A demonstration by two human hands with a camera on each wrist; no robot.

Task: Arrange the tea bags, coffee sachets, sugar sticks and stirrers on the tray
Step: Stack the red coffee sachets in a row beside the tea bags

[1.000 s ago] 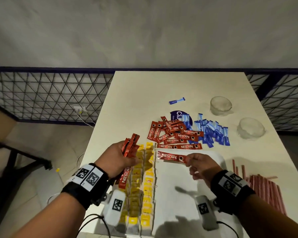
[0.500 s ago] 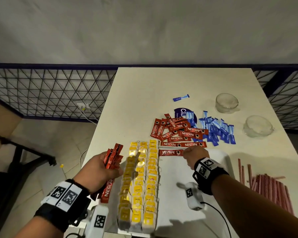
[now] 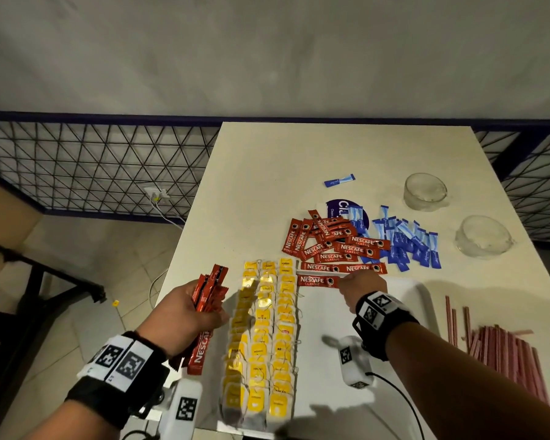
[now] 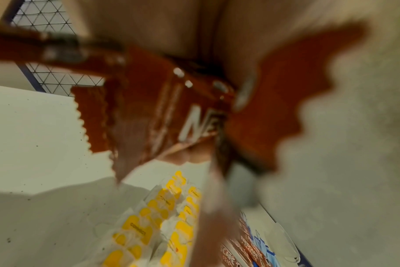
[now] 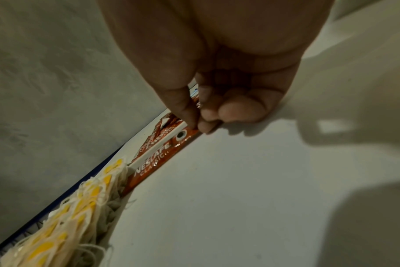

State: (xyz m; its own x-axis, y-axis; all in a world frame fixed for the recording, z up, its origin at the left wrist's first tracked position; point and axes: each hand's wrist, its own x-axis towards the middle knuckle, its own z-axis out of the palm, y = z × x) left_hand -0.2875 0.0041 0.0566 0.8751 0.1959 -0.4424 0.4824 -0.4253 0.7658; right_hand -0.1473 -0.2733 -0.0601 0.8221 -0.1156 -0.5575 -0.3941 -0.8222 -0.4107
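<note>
Black wristbands (image 3: pixel 383 325) with square-patterned tags

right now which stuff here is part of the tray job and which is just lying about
Part of the job:
tray
tea bags
coffee sachets
sugar sticks
stirrers

Lying about:
two glass bowls
blue round label
wall socket

- A left hand (image 3: pixel 185 312) grips a bundle (image 3: pixel 208 295) of red coffee sachets beside the tray (image 3: pixel 407 290).
- The right hand (image 3: pixel 361 289) pinches one sachet (image 3: pixel 315 281) at the tray's far edge, next to rows of yellow tea bags (image 3: pixel 264 338).
- More sachets (image 3: pixel 331 246), blue sugar sticks (image 3: pixel 404 242), two glass bowls (image 3: pixel 424 192) and stirrers (image 3: pixel 502 354) lie on the desk (image 3: pixel 267 173).
</note>
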